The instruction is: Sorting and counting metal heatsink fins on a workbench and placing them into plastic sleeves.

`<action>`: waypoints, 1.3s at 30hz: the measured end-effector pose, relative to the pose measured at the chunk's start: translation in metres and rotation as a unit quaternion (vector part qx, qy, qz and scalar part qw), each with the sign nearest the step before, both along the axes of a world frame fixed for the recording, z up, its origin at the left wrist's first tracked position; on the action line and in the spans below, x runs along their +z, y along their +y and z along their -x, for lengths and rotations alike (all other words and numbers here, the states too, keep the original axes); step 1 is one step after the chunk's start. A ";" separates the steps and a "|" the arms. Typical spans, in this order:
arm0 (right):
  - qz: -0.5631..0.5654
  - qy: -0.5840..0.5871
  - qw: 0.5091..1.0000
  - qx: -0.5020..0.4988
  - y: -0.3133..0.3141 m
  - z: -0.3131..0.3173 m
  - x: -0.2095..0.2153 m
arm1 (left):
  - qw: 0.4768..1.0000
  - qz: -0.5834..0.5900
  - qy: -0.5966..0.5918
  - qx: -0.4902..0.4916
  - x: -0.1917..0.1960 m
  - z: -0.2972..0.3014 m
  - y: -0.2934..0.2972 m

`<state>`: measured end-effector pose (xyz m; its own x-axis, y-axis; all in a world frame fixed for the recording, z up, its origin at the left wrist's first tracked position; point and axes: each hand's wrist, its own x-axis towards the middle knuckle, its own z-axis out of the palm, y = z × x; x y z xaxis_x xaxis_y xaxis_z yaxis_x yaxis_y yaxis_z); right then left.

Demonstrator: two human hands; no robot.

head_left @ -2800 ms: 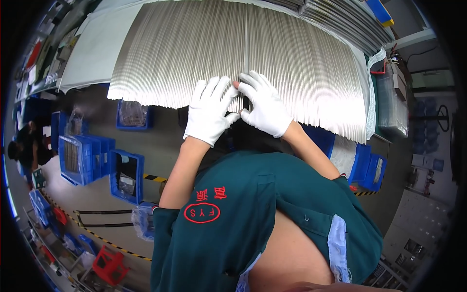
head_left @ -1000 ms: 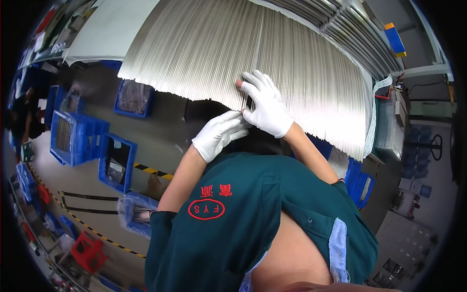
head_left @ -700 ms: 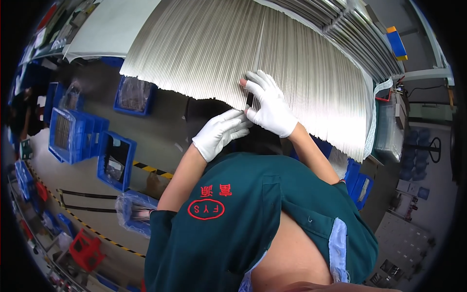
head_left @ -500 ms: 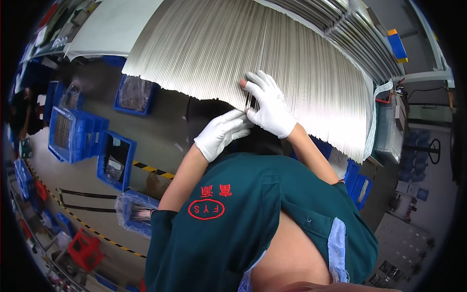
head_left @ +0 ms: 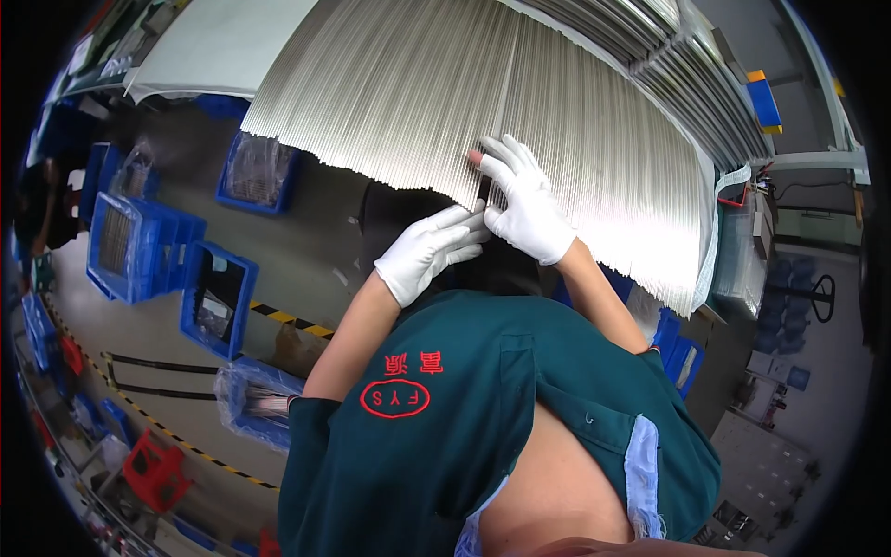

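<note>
Thin silvery metal strips (head_left: 390, 102) stand packed side by side in a wide row in front of me, with a narrow dark gap (head_left: 484, 190) at their near edge. White gloves cover both my hands. My left hand (head_left: 429, 249) has its fingers stretched toward the strip ends just left of the gap, fingertips touching or nearly touching them. My right hand (head_left: 529, 206) lies over the strips right of the gap, fingers extended and thumb apart. One of its fingertips is bare and rests by the gap. Whether either hand pinches a single strip cannot be made out.
More strips are stacked in a rack (head_left: 701, 88) at the far right. A white-covered surface (head_left: 218, 46) adjoins the row on the left. Blue crates (head_left: 139, 246), some lined with plastic, stand on the floor. A red stool (head_left: 156, 472) is at the lower left.
Both hands have shifted slightly right in the picture, along with the whole row of strips. Their pose at the gap is nearly the same.
</note>
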<state>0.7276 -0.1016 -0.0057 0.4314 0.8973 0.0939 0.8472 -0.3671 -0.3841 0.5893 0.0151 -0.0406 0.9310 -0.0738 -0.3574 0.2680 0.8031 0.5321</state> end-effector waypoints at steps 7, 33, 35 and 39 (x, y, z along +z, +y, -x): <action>-0.031 -0.026 0.999 0.020 0.011 0.001 -0.002 | 1.000 -0.009 0.000 -0.009 -0.007 -0.002 0.004; 0.038 0.033 0.999 -0.008 -0.006 -0.015 -0.005 | 0.942 0.269 -0.195 -0.040 -0.060 -0.013 -0.026; 0.029 0.032 0.999 -0.003 -0.007 -0.015 -0.007 | 0.953 0.231 -0.196 -0.022 -0.059 -0.011 -0.027; 0.016 0.021 1.000 -0.016 -0.009 -0.015 -0.009 | 0.987 0.155 -0.035 0.009 -0.037 -0.010 -0.023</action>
<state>0.7429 -0.1110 -0.0146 0.4633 0.8850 0.0465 0.8180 -0.4069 -0.4066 0.5994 -0.0076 -0.0779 0.9549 -0.1526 -0.2546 0.2229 0.9350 0.2760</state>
